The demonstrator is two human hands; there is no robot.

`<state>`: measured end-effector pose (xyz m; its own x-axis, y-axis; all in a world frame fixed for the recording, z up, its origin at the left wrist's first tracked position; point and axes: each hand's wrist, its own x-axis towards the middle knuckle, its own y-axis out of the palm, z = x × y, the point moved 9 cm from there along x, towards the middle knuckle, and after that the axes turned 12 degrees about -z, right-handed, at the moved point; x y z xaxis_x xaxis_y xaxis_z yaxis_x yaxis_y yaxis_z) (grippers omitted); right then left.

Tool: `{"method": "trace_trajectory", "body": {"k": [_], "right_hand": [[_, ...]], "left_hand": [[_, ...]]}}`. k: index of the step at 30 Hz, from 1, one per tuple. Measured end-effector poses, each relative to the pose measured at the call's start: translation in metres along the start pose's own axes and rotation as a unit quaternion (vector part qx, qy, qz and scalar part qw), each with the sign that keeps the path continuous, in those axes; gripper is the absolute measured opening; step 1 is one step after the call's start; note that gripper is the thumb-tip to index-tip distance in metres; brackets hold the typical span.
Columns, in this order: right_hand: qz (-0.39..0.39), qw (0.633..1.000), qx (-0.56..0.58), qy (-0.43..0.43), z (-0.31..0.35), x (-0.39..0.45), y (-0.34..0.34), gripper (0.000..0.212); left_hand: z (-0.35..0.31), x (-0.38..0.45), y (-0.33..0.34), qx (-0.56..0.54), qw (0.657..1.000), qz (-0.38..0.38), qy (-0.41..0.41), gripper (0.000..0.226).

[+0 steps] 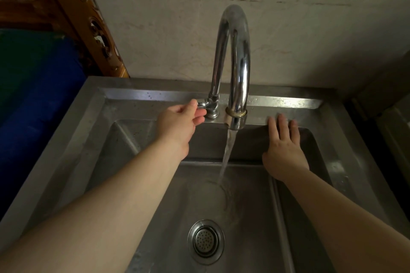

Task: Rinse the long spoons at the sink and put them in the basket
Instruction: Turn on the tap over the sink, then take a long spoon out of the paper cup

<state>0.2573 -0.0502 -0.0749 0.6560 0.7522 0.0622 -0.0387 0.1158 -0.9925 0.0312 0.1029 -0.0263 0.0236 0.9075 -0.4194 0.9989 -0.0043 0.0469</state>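
Note:
A steel sink (137,131) fills the view, with a tall curved chrome faucet (238,55) at its back rim. Water (227,155) runs from the spout down into the basin near the round drain strainer (205,240). My left hand (177,123) pinches the small tap handle (201,104) at the faucet's base. My right hand (282,144) lies flat with fingers spread against the sink's back wall, right of the spout, holding nothing. No spoons and no basket are in view.
A pale stained wall (288,29) rises behind the sink. A carved wooden frame (88,17) leans at the back left, above a blue and green container (37,86). Dark gaps border the sink on the right.

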Motion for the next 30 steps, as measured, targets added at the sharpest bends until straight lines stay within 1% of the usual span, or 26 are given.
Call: {"method": "trace_trajectory", "body": {"k": [3,5,8,10,12,13,15,16,18,20,21,23,24,26,27,28,29,30], "right_hand": [[0.011,1.000,0.014,0.005,-0.001,0.000,0.000,0.097],[0.018,1.000,0.018,-0.005,-0.001,0.001,0.000,0.097],[0.034,0.999,0.036,-0.011,-0.004,0.002,0.003,0.100],[0.046,0.998,0.041,-0.015,-0.005,0.004,0.005,0.103],[0.064,0.997,0.032,-0.027,-0.003,0.006,0.005,0.106],[0.075,0.996,0.024,-0.031,-0.005,0.008,0.004,0.107],[0.082,0.995,0.028,-0.043,-0.002,0.002,-0.004,0.106],[0.064,0.996,0.042,-0.041,-0.002,-0.005,-0.012,0.103],[-0.008,0.997,0.080,-0.017,0.000,-0.033,-0.031,0.091],[-0.073,0.990,0.122,0.022,0.000,-0.076,-0.045,0.069],[-0.083,0.984,0.149,0.052,0.000,-0.100,-0.047,0.053],[-0.055,0.969,0.210,0.118,0.010,-0.151,-0.044,0.024],[-0.040,0.962,0.232,0.140,0.021,-0.178,-0.045,0.018],[-0.048,0.956,0.256,0.133,0.055,-0.230,-0.055,0.011],[-0.049,0.956,0.265,0.114,0.076,-0.255,-0.060,0.015],[-0.043,0.954,0.281,0.091,0.103,-0.279,-0.066,0.025],[-0.031,0.946,0.317,0.056,0.134,-0.303,-0.075,0.030],[-0.016,0.934,0.358,0.020,0.165,-0.325,-0.083,0.030]], "left_hand": [[-0.003,-0.002,-0.002,0.023,1.000,0.002,0.004,0.023],[-0.008,-0.004,-0.007,0.070,0.997,-0.010,0.021,0.025],[-0.021,-0.016,-0.029,0.132,0.987,-0.044,0.080,0.018],[-0.029,-0.030,-0.045,0.156,0.978,-0.044,0.128,0.014],[-0.036,-0.047,-0.063,0.198,0.964,-0.036,0.176,0.013],[-0.040,-0.054,-0.070,0.232,0.951,-0.031,0.205,0.011],[-0.048,-0.075,-0.097,0.311,0.910,-0.033,0.272,0.008],[-0.050,-0.086,-0.111,0.349,0.886,-0.036,0.302,0.011],[-0.054,-0.108,-0.143,0.412,0.842,-0.044,0.344,0.018],[-0.058,-0.125,-0.176,0.444,0.819,-0.055,0.359,0.020],[-0.061,-0.133,-0.193,0.454,0.812,-0.064,0.361,0.021],[-0.073,-0.150,-0.230,0.465,0.803,-0.091,0.363,0.022],[-0.080,-0.160,-0.249,0.465,0.801,-0.110,0.362,0.023],[-0.098,-0.180,-0.288,0.459,0.798,-0.147,0.362,0.024],[-0.108,-0.191,-0.306,0.453,0.797,-0.164,0.363,0.024],[-0.118,-0.201,-0.324,0.449,0.795,-0.180,0.365,0.023],[-0.129,-0.213,-0.346,0.448,0.791,-0.198,0.368,0.023],[-0.139,-0.224,-0.367,0.449,0.783,-0.217,0.372,0.023]]}}
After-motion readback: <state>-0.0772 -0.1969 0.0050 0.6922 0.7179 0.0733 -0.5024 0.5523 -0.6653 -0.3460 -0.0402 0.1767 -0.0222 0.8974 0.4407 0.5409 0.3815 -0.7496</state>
